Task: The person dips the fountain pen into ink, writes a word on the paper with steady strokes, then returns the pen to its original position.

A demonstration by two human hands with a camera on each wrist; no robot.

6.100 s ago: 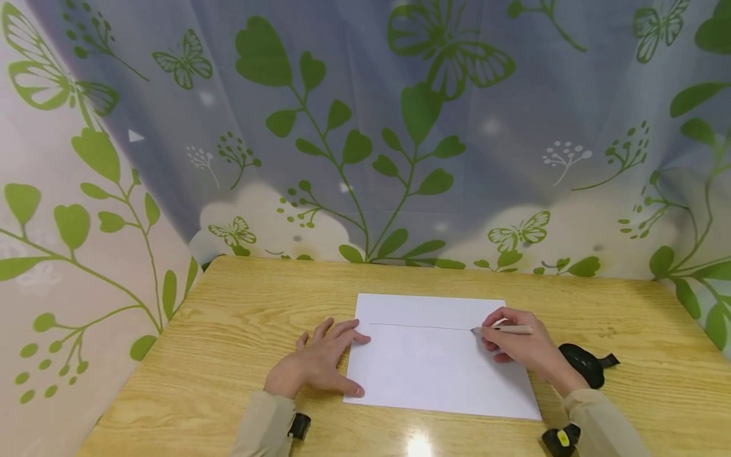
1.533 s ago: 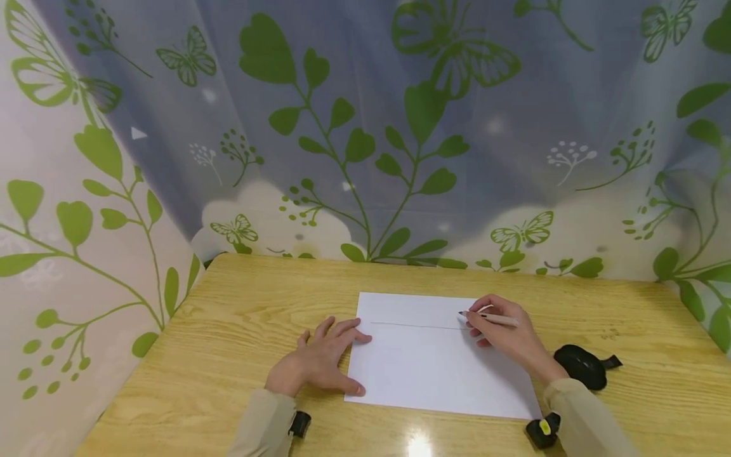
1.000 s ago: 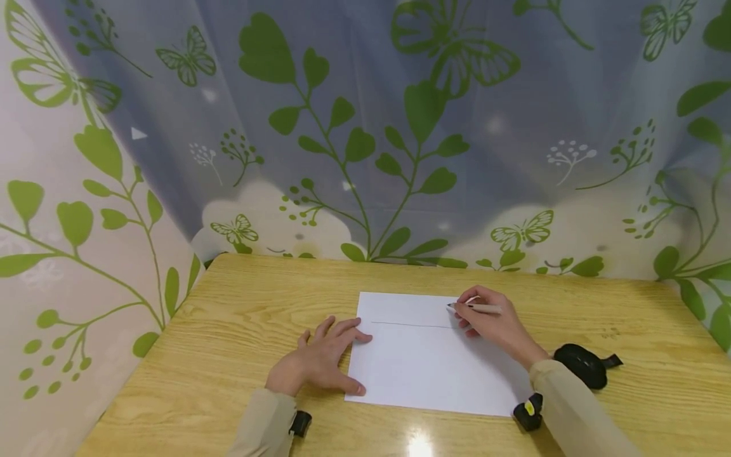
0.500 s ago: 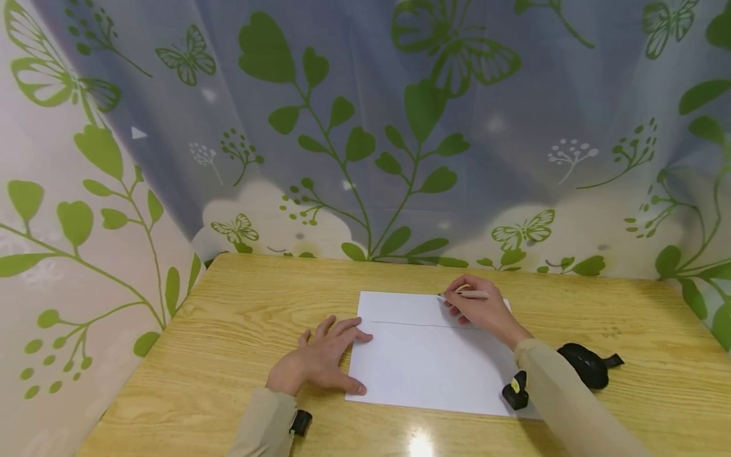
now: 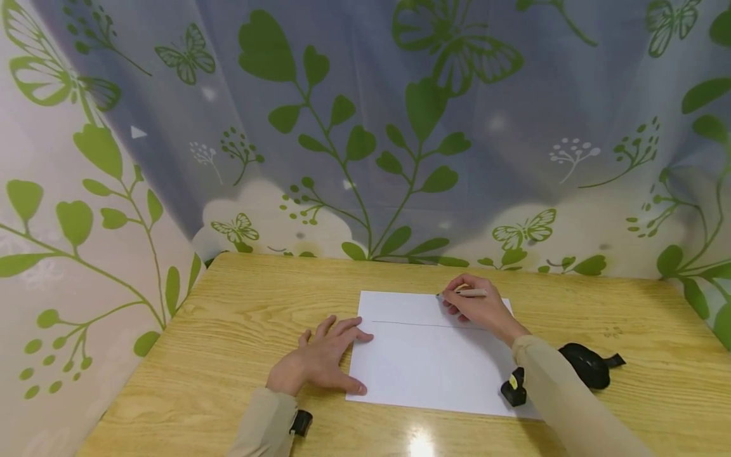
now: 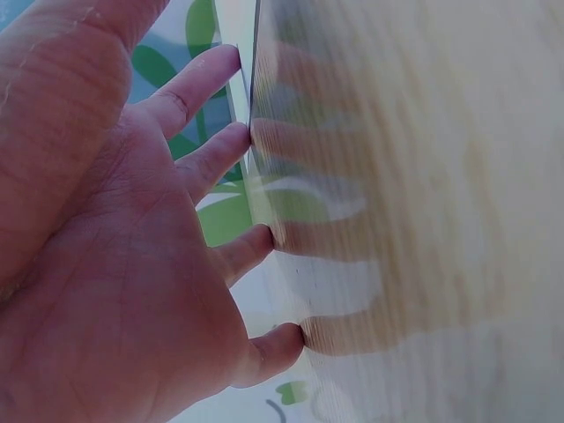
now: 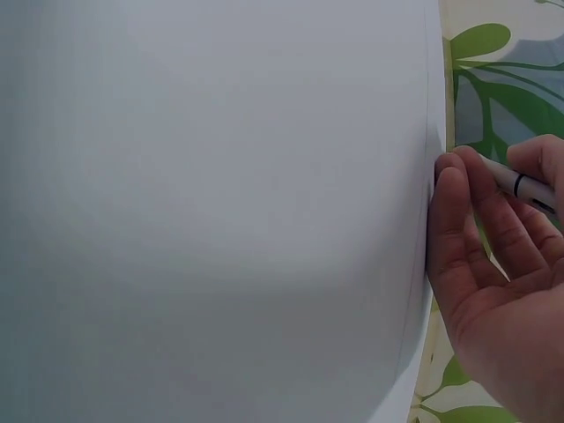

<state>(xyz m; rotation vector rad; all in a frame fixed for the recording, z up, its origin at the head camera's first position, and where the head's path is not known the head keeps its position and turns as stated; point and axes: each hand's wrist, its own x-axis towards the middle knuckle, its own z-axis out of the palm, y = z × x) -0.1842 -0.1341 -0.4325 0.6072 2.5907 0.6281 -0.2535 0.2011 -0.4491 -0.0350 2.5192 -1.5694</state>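
A white sheet of paper (image 5: 411, 368) lies on the wooden table, with a thin dark line (image 5: 417, 324) drawn across its upper part. My right hand (image 5: 482, 311) pinches a light-coloured pen (image 5: 475, 292), its tip at the sheet's top edge; whether it touches the paper I cannot tell. In the right wrist view, the pen (image 7: 499, 176) shows a dark band, and the fingers hide its tip. My left hand (image 5: 320, 363) rests with spread fingers at the sheet's left edge, thumb and index finger on the paper. The left wrist view shows several fingertips (image 6: 289, 339) touching the tabletop.
A black rounded object with a short strap (image 5: 585, 366) lies on the table (image 5: 245, 298) right of the sheet, partly behind the right sleeve. A leaf-and-butterfly patterned curtain (image 5: 365, 127) hangs behind the table and along its left side. Small black devices sit at both wrists.
My right hand has moved with the pen from the drawn line's right end up and left to the sheet's top edge, hardly moving lately. My left hand has stayed in place.
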